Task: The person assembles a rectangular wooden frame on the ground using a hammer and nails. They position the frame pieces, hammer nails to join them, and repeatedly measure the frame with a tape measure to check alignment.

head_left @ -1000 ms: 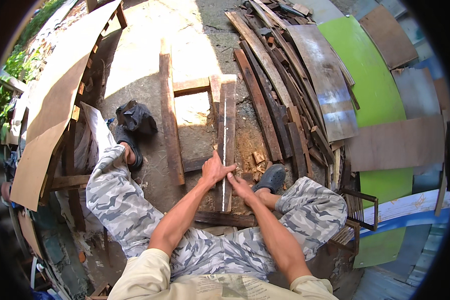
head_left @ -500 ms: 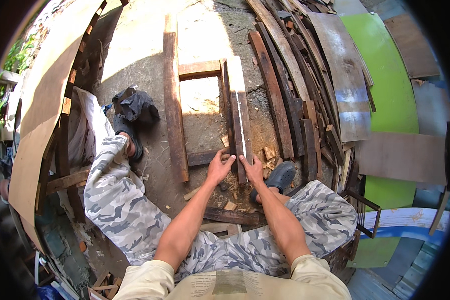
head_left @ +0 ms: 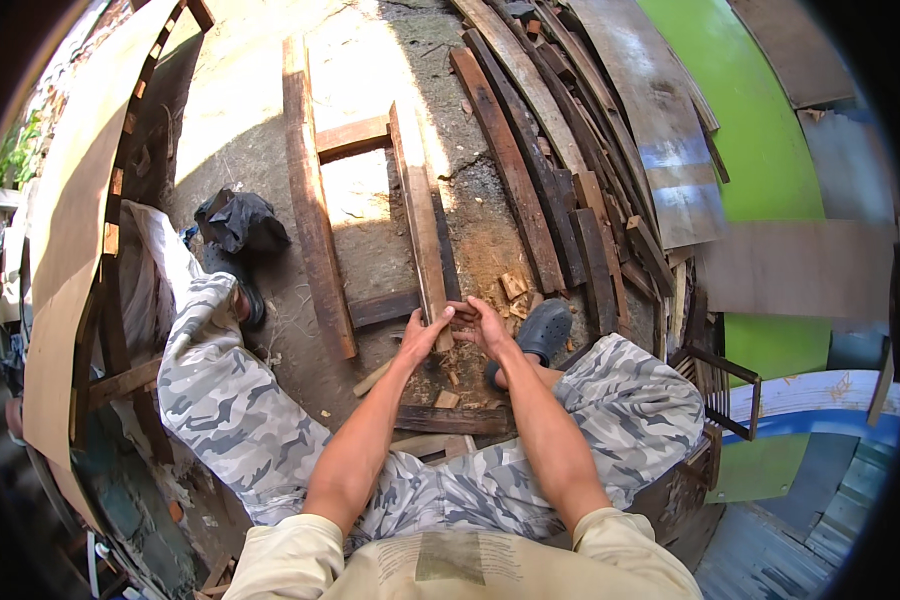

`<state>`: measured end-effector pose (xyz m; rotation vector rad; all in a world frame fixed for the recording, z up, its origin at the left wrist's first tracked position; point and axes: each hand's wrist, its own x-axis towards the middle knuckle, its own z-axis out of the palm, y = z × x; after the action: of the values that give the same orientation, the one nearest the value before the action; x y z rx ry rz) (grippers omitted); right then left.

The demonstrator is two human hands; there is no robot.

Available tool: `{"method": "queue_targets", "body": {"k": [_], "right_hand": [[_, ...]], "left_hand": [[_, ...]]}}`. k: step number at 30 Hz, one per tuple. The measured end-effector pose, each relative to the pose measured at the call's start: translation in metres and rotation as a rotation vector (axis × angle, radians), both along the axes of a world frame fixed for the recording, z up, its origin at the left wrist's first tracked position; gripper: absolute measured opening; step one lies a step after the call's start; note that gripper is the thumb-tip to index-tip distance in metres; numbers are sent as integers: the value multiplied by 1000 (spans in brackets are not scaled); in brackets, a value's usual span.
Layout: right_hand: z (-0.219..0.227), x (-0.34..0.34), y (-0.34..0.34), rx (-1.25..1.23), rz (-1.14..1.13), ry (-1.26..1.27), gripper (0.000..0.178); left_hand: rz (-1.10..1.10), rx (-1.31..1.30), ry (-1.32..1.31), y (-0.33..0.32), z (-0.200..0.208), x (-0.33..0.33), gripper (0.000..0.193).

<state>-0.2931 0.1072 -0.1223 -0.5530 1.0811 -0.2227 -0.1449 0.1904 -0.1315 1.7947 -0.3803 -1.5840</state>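
The plank [head_left: 416, 215] is lying lengthwise just left of the frame's middle, its far end pointing toward the upper part and its near end reaching the hands around the centre. The left hand [head_left: 423, 332] is gripping that near end, its thumb pressing along the upper face and its fingers curling down the left side. The right hand [head_left: 485, 327] is meeting it from the right, its fingers partly curled and reaching toward the plank's end; whether they are pinching the wood or only brushing it, I cannot tell.

The plank is looking long, narrow and solid, so it is probably going to feel fairly heavy and quite stiff, with little bend and little risk of breaking. Its surface is seeming dry and rough rather than slippery, so splinters are a likelier trouble than sliding. Held only by one end, it is likely to feel nose-heavy; a hold nearer mid-length, thumb above and fingers below, would be balancing it better.

To its left, another plank [head_left: 317, 215] is lying roughly alongside, with a short upper crosspiece [head_left: 355, 136] and a lower crosspiece [head_left: 386, 307] spanning the gap between. Wood chips [head_left: 513, 287] are lying right of the hands, near a dark shoe [head_left: 544, 328].
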Motion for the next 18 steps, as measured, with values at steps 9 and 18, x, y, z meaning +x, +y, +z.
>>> {"method": "queue_targets", "body": {"k": [9,18], "right_hand": [[5,0,15,-178,-166,112,45],[15,8,0,-323,-217,218,36]], "left_hand": [[387,-146,747,-2,32,10,81],[291,-202,678,4,30,14,81]]}}
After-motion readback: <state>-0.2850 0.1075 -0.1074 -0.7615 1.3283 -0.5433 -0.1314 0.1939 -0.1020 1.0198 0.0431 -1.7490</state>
